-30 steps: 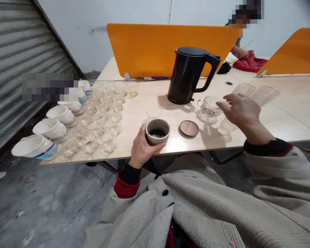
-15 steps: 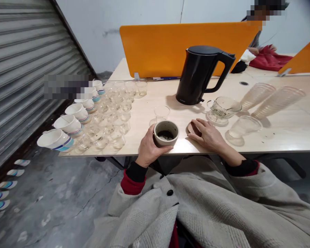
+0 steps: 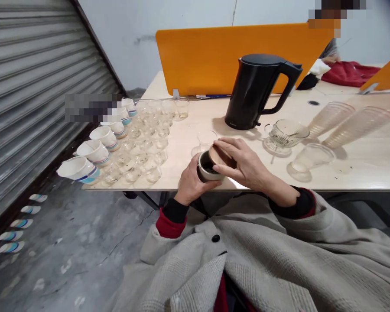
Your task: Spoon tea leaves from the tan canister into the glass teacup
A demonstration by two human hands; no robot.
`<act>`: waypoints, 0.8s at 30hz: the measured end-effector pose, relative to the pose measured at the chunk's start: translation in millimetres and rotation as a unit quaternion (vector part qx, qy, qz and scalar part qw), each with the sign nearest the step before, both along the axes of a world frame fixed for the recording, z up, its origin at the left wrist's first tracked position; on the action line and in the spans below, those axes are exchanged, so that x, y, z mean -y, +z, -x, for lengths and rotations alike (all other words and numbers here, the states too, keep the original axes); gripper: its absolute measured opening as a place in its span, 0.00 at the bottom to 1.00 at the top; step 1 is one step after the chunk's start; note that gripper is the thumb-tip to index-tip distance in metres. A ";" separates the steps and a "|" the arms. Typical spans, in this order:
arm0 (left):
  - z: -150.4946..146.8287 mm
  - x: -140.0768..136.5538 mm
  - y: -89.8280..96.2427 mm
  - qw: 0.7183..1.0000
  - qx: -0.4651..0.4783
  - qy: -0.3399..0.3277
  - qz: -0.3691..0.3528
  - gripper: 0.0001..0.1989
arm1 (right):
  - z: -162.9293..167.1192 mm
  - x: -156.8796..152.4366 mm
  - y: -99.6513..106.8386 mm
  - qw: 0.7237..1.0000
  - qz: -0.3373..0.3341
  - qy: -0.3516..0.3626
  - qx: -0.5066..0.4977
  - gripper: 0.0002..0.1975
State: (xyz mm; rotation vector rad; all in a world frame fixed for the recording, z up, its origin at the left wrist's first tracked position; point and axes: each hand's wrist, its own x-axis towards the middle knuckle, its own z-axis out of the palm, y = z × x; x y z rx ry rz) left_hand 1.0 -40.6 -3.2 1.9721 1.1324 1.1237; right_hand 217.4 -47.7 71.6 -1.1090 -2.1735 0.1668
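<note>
My left hand (image 3: 190,184) grips a small beige jar (image 3: 206,171) with dark tea leaves inside, standing at the table's near edge. My right hand (image 3: 243,164) holds a round wooden lid (image 3: 216,155) tilted over the jar's mouth, partly covering it. Just behind the jar stands a small clear glass cup (image 3: 205,140).
A black electric kettle (image 3: 258,92) stands mid-table, with a glass pitcher (image 3: 284,134) and an upturned glass (image 3: 307,160) to its right and two stacks of plastic cups (image 3: 351,123) lying on their sides. Several small glasses (image 3: 143,143) and striped white cups (image 3: 94,149) fill the table's left end. Another person sits behind the orange divider (image 3: 221,54).
My right hand left the glass pitcher, picked the wooden lid up off the table and brought it over the jar. My left hand kept hold of the jar.
</note>
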 end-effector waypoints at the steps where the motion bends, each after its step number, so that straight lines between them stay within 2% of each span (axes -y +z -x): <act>1: -0.1 0.1 -0.3 1.000 0.000 0.001 0.003 0.51 | 5.8 -2.4 0.1 1.000 -0.002 0.008 0.021 0.36; 9: -0.5 -4.5 -10.2 1.000 -0.013 0.006 -0.008 0.55 | 22.7 -1.3 -1.0 0.991 0.008 0.020 0.133 0.34; 17: 0.6 -6.5 -14.3 0.998 -0.030 -0.004 -0.052 0.53 | 35.4 6.0 13.3 0.959 0.017 -0.028 0.280 0.33; 24: 2.9 -7.5 -17.7 0.998 -0.037 -0.006 -0.056 0.53 | 42.5 11.1 12.7 0.945 0.023 -0.061 0.321 0.37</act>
